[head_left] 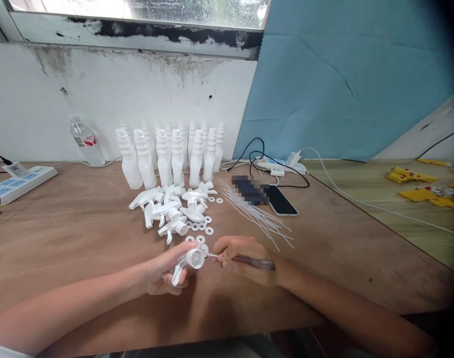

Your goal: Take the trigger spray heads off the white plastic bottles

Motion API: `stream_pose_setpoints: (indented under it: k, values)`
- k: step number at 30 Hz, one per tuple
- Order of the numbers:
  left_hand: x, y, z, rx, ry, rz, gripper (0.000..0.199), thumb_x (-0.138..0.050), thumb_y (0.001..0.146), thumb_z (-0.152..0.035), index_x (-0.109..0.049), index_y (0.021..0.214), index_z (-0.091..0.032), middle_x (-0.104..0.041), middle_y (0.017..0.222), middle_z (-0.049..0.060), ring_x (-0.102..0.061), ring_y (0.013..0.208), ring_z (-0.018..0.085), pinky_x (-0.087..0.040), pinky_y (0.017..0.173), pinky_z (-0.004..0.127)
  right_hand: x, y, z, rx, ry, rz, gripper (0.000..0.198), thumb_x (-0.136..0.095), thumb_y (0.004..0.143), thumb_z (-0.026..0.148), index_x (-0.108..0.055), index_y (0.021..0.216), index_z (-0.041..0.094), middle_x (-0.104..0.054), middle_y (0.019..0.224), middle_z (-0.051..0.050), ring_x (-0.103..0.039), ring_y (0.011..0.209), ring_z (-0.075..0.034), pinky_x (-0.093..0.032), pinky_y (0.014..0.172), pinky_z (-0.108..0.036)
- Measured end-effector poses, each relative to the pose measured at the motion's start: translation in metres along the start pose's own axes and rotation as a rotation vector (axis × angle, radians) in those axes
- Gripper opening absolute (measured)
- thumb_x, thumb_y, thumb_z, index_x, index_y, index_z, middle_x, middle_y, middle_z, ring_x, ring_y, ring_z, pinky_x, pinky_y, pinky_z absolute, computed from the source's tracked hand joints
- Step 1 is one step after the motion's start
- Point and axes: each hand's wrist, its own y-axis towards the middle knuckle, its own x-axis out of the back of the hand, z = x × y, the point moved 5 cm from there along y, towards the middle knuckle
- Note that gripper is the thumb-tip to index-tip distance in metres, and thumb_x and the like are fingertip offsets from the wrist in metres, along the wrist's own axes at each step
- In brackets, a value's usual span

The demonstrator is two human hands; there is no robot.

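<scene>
1. While the left hand (163, 273) grips one white trigger sprayer head (188, 262) near the front edge of the brown table (81, 223), its fingers are clamped around the sprayer's body with the round collar facing right.
2. One right hand (242, 258) is closed on a slim tool (245, 259) with a dark handle; its metal tip touches the collar of the held sprayer head.
3. Just behind the hands lies a pile of loose sprayer heads (171, 209), perhaps eight or nine; they overlap, so the exact count cannot be told.
4. About ten small white washers (204, 228) are scattered beside and in front of the pile, a few touching the held part.
5. Roughly a dozen white ribbed-neck bottles (175, 154) stand upright in rows against the wall; the back row is partly hidden.
6. One bundle of thin clear tubes (260, 219) lies fanned out to the right of the washers.
7. One phone (282, 201) lies flat beside the tubes.
8. One water bottle (86, 141) stands at the wall, left of the white bottles.
9. One power strip (18, 181) sits at the far left edge.
</scene>
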Motion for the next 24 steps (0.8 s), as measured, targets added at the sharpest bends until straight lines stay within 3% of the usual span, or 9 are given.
stream_pose_setpoints:
  k: [4, 9, 14, 17, 20, 22, 24]
  values:
    - [0.003, 0.000, 0.001, 0.036, 0.043, -0.006, 0.061, -0.056, 0.072, -0.070, -0.045, 0.050, -0.014, -0.041, 0.035, -0.004, -0.012, 0.024, 0.001, 0.001, 0.029, 0.017, 0.002, 0.000, -0.016, -0.331, 0.466, -0.104, 0.017, -0.060, 0.087, 0.023, -0.056, 0.074, 0.013, -0.064, 0.085, -0.006, -0.062, 0.071, -0.012, -0.051, 0.064, -0.025]
    - [0.003, -0.001, 0.001, 0.015, 0.127, -0.043, 0.062, -0.056, 0.068, -0.072, -0.045, 0.049, -0.014, -0.040, 0.034, -0.004, -0.014, 0.025, 0.001, -0.002, 0.031, 0.018, -0.013, 0.004, -0.032, -0.440, 0.958, -0.161, 0.013, -0.062, 0.081, 0.016, -0.053, 0.072, 0.012, -0.066, 0.078, -0.007, -0.065, 0.067, -0.017, -0.051, 0.055, -0.029]
    - [-0.010, -0.006, -0.004, -0.099, 0.236, -0.072, 0.052, -0.048, 0.079, -0.069, -0.050, 0.074, -0.017, -0.042, 0.037, -0.007, -0.013, 0.026, 0.003, -0.008, 0.032, 0.017, -0.018, 0.002, -0.046, -0.553, 1.125, -0.206, 0.017, -0.058, 0.078, 0.015, -0.047, 0.066, 0.014, -0.066, 0.070, -0.006, -0.064, 0.059, -0.017, -0.048, 0.045, -0.025]
    - [-0.010, -0.015, -0.016, -0.266, 0.524, -0.237, 0.047, -0.047, 0.082, -0.066, -0.046, 0.095, -0.021, -0.054, 0.053, -0.005, -0.031, 0.032, 0.006, -0.019, 0.033, 0.017, -0.009, 0.000, -0.050, -0.603, 0.992, -0.206, 0.016, -0.059, 0.074, 0.017, -0.047, 0.063, 0.014, -0.064, 0.066, -0.004, -0.062, 0.052, -0.016, -0.044, 0.041, -0.024]
    - [-0.012, -0.034, -0.041, -0.678, 1.086, -0.447, 0.035, -0.052, 0.086, -0.053, -0.047, 0.095, -0.020, -0.058, 0.071, -0.001, -0.051, 0.053, 0.010, -0.033, 0.044, 0.019, 0.004, -0.001, -0.048, -0.629, 0.569, -0.157, 0.015, -0.059, 0.075, 0.018, -0.053, 0.063, 0.013, -0.061, 0.061, -0.002, -0.055, 0.049, -0.011, -0.041, 0.047, -0.022]
    - [-0.013, -0.047, -0.052, -0.913, 1.417, -0.588, 0.027, -0.051, 0.089, -0.044, -0.048, 0.098, -0.020, -0.056, 0.067, -0.003, -0.050, 0.054, 0.010, -0.034, 0.050, 0.020, 0.012, -0.002, -0.045, -0.617, 0.236, -0.147, 0.017, -0.058, 0.078, 0.018, -0.055, 0.062, 0.013, -0.058, 0.057, 0.001, -0.051, 0.050, -0.009, -0.038, 0.051, -0.021]
    - [-0.011, -0.055, -0.059, -1.014, 1.599, -0.691, 0.024, -0.050, 0.090, -0.039, -0.047, 0.104, -0.020, -0.052, 0.059, -0.006, -0.046, 0.048, 0.009, -0.032, 0.049, 0.021, 0.018, -0.004, -0.043, -0.568, -0.048, -0.170, 0.019, -0.057, 0.081, 0.018, -0.054, 0.062, 0.015, -0.054, 0.055, 0.002, -0.047, 0.051, -0.008, -0.034, 0.051, -0.020]
